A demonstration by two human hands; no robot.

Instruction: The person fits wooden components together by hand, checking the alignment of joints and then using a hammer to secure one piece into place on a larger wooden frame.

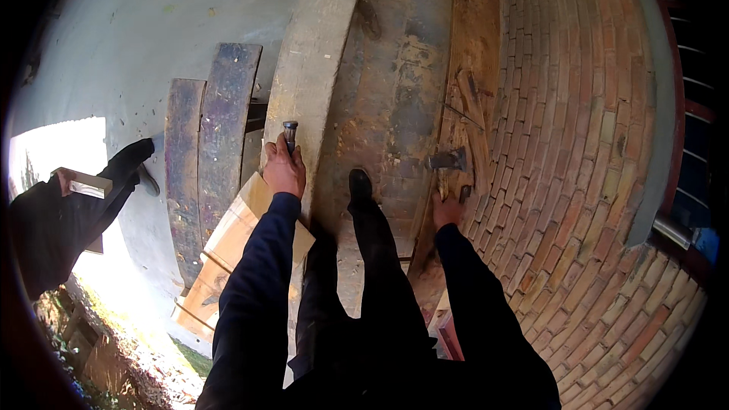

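My left hand [282, 173] is closed around what looks like a chisel [290, 135], its dark, round, flat-topped end standing up above my fingers. The lower end is hidden by the hand. Beneath that hand runs a long pale plank [311, 53]. A light-coloured wooden piece [231, 239] with dark slots cut across it lies beside my left forearm, partly covered by the sleeve. On the right, my right hand [446, 211] grips the short wooden handle of a hammer [446, 159]. Its dark metal head is over a brown board, to the left of the brick wall.
Two dark, stained boards [228, 106] stand left of the plank. A brick wall [562, 144] rises at the right. A narrow wood piece [472, 125] lies beyond the hammer. At the far left, another person [61, 216] holds a pale wooden block [89, 185].
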